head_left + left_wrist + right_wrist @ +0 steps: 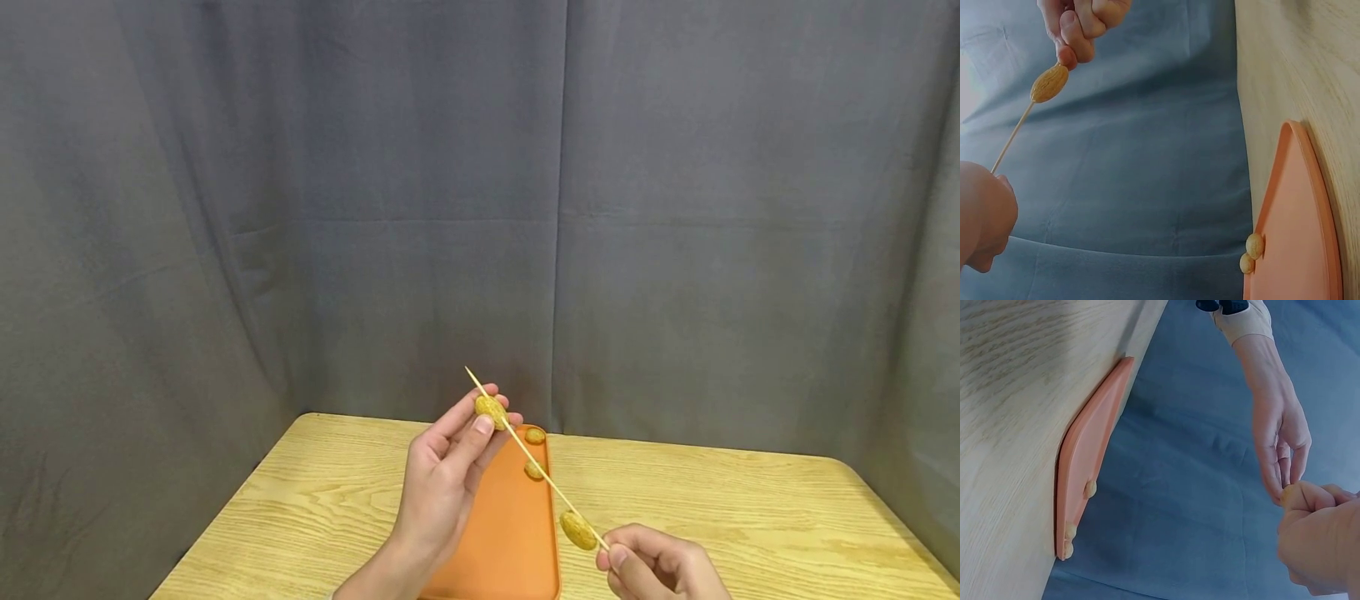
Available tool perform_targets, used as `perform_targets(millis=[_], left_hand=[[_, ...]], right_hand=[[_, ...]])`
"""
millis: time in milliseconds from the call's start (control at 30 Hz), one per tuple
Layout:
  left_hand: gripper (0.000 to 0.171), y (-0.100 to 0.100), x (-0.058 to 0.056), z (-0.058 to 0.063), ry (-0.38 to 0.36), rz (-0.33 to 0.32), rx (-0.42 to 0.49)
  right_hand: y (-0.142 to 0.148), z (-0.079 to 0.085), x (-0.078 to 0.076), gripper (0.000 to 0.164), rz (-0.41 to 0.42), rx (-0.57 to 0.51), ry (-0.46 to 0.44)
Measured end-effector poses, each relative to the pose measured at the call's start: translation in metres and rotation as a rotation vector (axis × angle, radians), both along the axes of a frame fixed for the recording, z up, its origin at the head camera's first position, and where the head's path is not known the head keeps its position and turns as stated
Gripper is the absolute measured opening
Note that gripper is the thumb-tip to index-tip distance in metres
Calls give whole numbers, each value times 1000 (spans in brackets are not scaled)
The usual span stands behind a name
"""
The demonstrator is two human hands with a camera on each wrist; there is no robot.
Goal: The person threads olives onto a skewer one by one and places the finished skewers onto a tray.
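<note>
A thin wooden skewer [557, 490] slants between my two hands, its pointed tip up and to the left in the head view. Near that tip, my left hand [442, 483] pinches a yellow-brown oval piece [491, 411] between thumb and fingers, with the skewer running along or through it. My right hand [663, 567] grips the skewer's lower end with thumb and forefinger. Just above those fingers sits another mottled oval piece [1049, 83] on the skewer, clearly seen in the left wrist view. Both hands are raised above the table.
Below the hands an orange tray [502, 533] lies on the light wooden table [750, 517]. Oval pieces [535, 436] rest along its right edge; the right wrist view shows three small pieces [1090, 489] there. Grey curtains [450, 167] hang behind and at both sides.
</note>
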State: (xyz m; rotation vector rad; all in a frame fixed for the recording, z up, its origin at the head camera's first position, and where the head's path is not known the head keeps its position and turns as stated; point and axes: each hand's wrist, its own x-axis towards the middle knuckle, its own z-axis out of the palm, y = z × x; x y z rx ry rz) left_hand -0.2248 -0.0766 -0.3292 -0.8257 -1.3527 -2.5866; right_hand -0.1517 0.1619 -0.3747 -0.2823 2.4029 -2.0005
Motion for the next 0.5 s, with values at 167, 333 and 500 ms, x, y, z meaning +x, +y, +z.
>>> perform_targets(millis=[167,333,500], left_hand=[[39,1,2,1,21,-3,-2],[38,4,4,0,41,-1,4],[38,6,6,-1,46,-14,-3]], right_hand=[[-3,0,1,22,-6,-14,13],[-7,1,1,21,-23,-15,-11],[-8,2,0,21,-55,-15,-45]])
